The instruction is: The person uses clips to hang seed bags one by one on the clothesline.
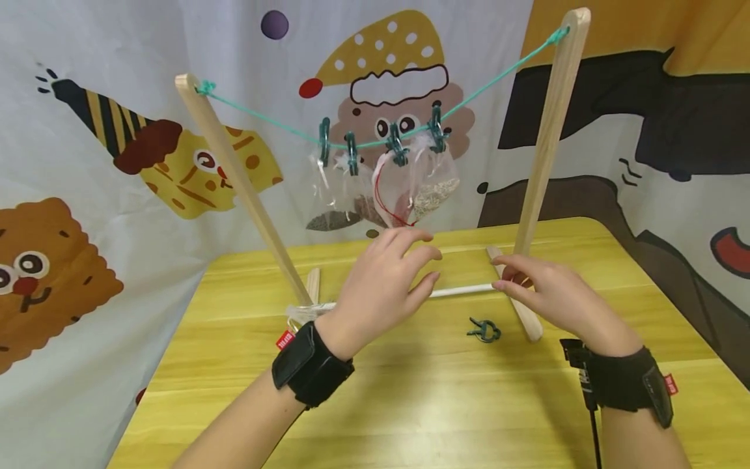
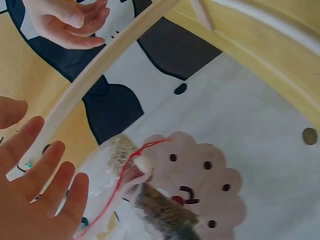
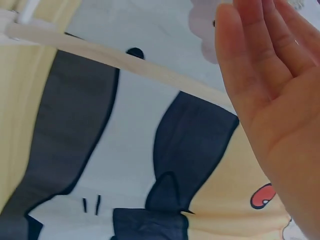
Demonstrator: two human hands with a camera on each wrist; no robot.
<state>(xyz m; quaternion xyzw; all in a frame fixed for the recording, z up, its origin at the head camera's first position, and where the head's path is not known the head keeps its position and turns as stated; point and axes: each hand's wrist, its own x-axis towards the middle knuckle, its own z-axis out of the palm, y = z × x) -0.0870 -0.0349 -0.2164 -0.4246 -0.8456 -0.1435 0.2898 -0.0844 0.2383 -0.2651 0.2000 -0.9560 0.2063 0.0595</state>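
Note:
A small wooden drying rack [image 1: 547, 130] stands on a yellow table [image 1: 410, 404], with a green cord [image 1: 275, 124] strung between its two slanted posts. Several green clips [image 1: 395, 144] pin clear plastic bags [image 1: 375, 192] of grains to the cord. My left hand [image 1: 381, 286] hovers open and empty just below the bags, fingers relaxed. My right hand [image 1: 547, 296] is also open, near the foot of the right post, holding nothing. A loose green clip [image 1: 484, 329] lies on the table between the hands. In the left wrist view the bags [image 2: 150, 200] hang just beyond my left hand's fingers [image 2: 45, 190].
A cartoon-print cloth [image 1: 117, 163] hangs behind the table. The rack's white crossbar [image 1: 463, 290] and wooden feet [image 1: 518, 306] lie on the table under the hands. Black wrist straps [image 1: 310, 368] sit on both arms. The table's left edge is close to the left forearm.

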